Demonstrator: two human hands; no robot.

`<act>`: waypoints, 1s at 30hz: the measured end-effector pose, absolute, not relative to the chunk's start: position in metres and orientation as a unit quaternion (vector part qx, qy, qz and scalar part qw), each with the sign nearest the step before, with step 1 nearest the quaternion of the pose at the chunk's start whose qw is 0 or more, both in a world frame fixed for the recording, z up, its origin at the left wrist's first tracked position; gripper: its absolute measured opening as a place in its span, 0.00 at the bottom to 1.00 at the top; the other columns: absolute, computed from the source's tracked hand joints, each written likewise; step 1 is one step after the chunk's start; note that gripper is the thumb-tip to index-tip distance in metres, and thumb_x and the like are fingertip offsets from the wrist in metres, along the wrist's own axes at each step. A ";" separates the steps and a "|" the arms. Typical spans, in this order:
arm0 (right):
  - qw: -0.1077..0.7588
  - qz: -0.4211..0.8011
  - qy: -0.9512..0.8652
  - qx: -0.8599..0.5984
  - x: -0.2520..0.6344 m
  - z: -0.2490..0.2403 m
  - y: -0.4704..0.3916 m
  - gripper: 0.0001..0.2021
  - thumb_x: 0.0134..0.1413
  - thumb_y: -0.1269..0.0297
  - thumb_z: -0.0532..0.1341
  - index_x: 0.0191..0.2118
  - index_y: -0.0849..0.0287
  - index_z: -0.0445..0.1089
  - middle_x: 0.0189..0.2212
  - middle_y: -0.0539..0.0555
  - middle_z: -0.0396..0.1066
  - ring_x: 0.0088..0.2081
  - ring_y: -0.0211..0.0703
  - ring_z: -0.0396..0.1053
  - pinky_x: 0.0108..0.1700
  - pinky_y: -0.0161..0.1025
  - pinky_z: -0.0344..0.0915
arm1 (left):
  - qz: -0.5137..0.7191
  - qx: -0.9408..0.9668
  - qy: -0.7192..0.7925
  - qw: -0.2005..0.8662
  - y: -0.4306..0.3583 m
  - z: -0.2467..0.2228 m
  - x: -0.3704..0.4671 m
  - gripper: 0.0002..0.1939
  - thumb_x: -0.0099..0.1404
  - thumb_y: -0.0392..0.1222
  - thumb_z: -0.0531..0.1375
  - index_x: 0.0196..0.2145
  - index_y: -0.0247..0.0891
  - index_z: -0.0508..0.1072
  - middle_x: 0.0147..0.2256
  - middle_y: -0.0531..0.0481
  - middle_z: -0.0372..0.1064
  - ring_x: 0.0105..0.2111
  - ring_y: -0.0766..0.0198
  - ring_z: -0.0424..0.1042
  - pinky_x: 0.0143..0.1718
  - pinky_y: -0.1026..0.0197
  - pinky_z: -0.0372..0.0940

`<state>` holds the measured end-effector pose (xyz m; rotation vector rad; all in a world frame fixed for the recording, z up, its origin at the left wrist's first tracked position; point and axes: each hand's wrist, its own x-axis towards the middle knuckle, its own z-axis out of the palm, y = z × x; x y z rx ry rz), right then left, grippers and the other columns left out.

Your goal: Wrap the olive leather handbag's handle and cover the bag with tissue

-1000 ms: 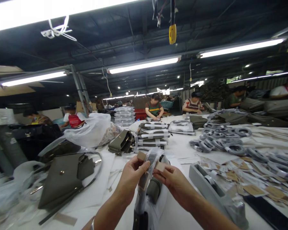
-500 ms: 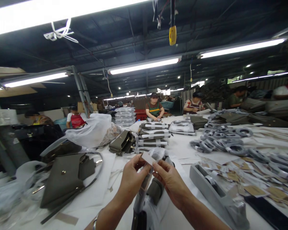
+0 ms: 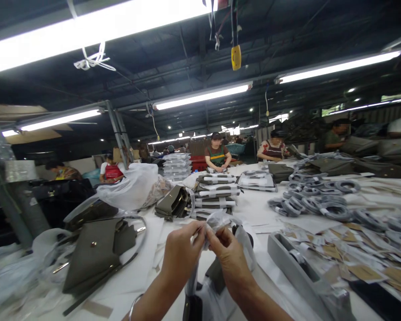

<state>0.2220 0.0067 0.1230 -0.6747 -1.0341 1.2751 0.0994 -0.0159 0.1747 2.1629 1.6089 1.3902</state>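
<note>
At the front middle of the table, my left hand [image 3: 182, 252] and my right hand [image 3: 232, 261] meet with thumbs and fingertips pinched together. Between them is thin, clear plastic wrapping [image 3: 222, 218], which bunches up behind the fingers. Under my right hand lies an olive-green bag part [image 3: 215, 273] with more see-through plastic around it. A dark, shiny piece [image 3: 193, 306] pokes out at the bottom. To the left rests an olive handbag [image 3: 92, 252] with its strap. My fingers cover part of the film.
A grey tape dispenser [image 3: 289, 254] stands close on the right, near scattered paper tags [image 3: 364, 272] and coiled wrapped straps [image 3: 336, 209]. Wrapped bags are stacked [image 3: 217, 191] ahead. Loose plastic [image 3: 16, 267] lies left. Co-workers, including one person [image 3: 217, 154], are across the table.
The small pale strip held between my fingertips is no longer visible. Both hands have drawn together over the plastic wrapping. The view has shifted slightly.
</note>
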 end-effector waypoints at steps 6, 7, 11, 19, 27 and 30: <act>0.634 0.603 -0.416 -0.249 0.219 0.123 0.005 0.18 0.45 0.49 0.72 0.29 0.59 0.70 0.27 0.49 0.70 0.33 0.41 0.66 0.40 0.38 0.67 | 0.467 0.700 0.538 -0.052 -0.026 0.160 0.111 0.17 0.64 0.38 0.58 0.49 0.44 0.78 0.41 0.39 0.79 0.40 0.48 0.78 0.45 0.49 0.71; 0.631 0.607 -0.413 -0.250 0.220 0.124 0.005 0.18 0.44 0.49 0.73 0.28 0.59 0.70 0.26 0.49 0.69 0.32 0.41 0.66 0.40 0.38 0.68 | 0.457 0.709 0.534 -0.061 -0.027 0.157 0.113 0.19 0.65 0.36 0.57 0.52 0.42 0.76 0.44 0.38 0.78 0.43 0.47 0.77 0.48 0.49 0.71; 0.617 0.625 -0.416 -0.233 0.224 0.123 0.002 0.19 0.44 0.49 0.73 0.30 0.60 0.73 0.29 0.52 0.72 0.36 0.43 0.69 0.45 0.40 0.69 | 0.403 0.736 0.530 -0.124 -0.030 0.140 0.118 0.29 0.63 0.28 0.52 0.62 0.35 0.66 0.60 0.36 0.66 0.59 0.47 0.67 0.59 0.47 0.65; 0.596 0.578 -0.498 -0.251 0.234 0.120 -0.001 0.22 0.50 0.48 0.69 0.45 0.60 0.77 0.44 0.57 0.76 0.49 0.52 0.70 0.55 0.45 0.66 | 0.396 0.721 0.548 -0.154 -0.028 0.125 0.123 0.31 0.65 0.27 0.49 0.65 0.35 0.60 0.64 0.37 0.58 0.63 0.48 0.61 0.61 0.45 0.61; 0.579 0.585 -0.504 -0.261 0.252 0.128 0.009 0.18 0.47 0.48 0.71 0.35 0.59 0.80 0.32 0.54 0.77 0.38 0.46 0.71 0.44 0.40 0.68 | 0.432 0.738 0.508 0.108 -0.032 0.167 0.099 0.21 0.66 0.46 0.60 0.56 0.44 0.72 0.55 0.44 0.72 0.56 0.49 0.70 0.59 0.48 0.63; 0.575 0.585 -0.508 -0.263 0.254 0.128 0.012 0.17 0.45 0.50 0.72 0.35 0.58 0.81 0.31 0.53 0.77 0.36 0.44 0.70 0.41 0.39 0.67 | 0.447 0.718 0.452 0.282 -0.020 0.178 0.091 0.17 0.65 0.47 0.62 0.51 0.42 0.75 0.51 0.44 0.75 0.51 0.51 0.73 0.54 0.52 0.67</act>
